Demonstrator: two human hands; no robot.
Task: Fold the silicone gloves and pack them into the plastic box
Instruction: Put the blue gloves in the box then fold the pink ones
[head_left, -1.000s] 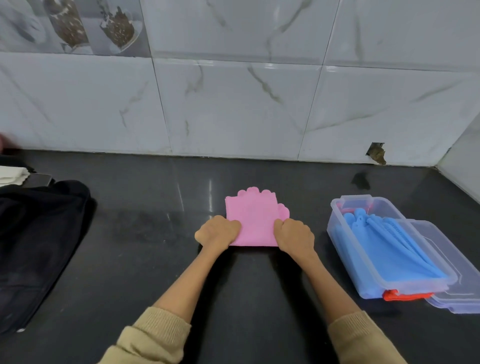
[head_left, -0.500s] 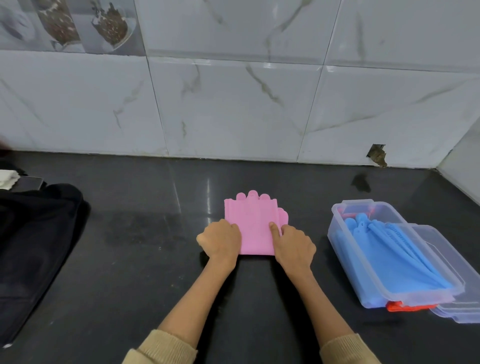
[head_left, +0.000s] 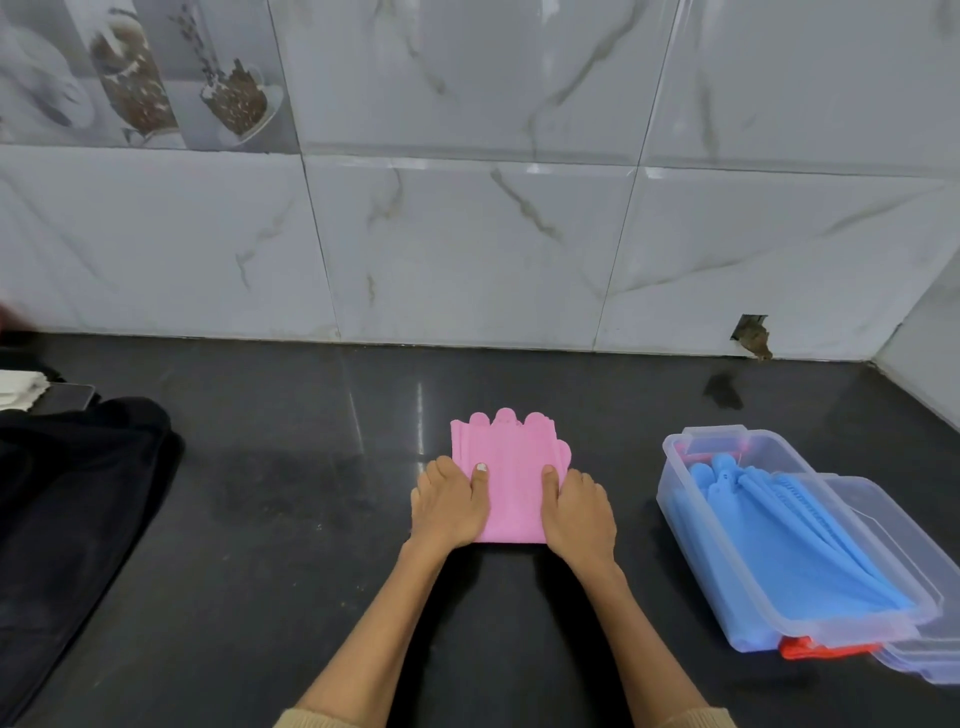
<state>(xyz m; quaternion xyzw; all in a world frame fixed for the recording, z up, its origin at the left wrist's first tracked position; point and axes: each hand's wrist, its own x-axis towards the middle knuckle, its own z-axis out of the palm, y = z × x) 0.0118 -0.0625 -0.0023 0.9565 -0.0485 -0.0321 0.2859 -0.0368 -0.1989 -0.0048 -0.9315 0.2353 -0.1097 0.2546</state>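
Observation:
A folded pink silicone glove (head_left: 511, 467) lies flat on the black counter, its fingertips pointing toward the wall. My left hand (head_left: 449, 506) grips its near left edge, thumb pressed on top. My right hand (head_left: 576, 512) holds the near right edge the same way. To the right stands the clear plastic box (head_left: 675, 499), holding a folded blue silicone glove (head_left: 789, 551) with pink and red-orange pieces showing at its ends.
The box's clear lid (head_left: 904, 545) lies under and beside the box at the right. A black cloth (head_left: 67, 499) covers the counter's left side, with a white item (head_left: 15, 387) behind it. The tiled wall (head_left: 467, 249) runs along the back and right corner.
Both hands shifted from closed fists at the glove's near corners to flatter holds, thumbs now lying on top of the pink glove. The glove stays in place.

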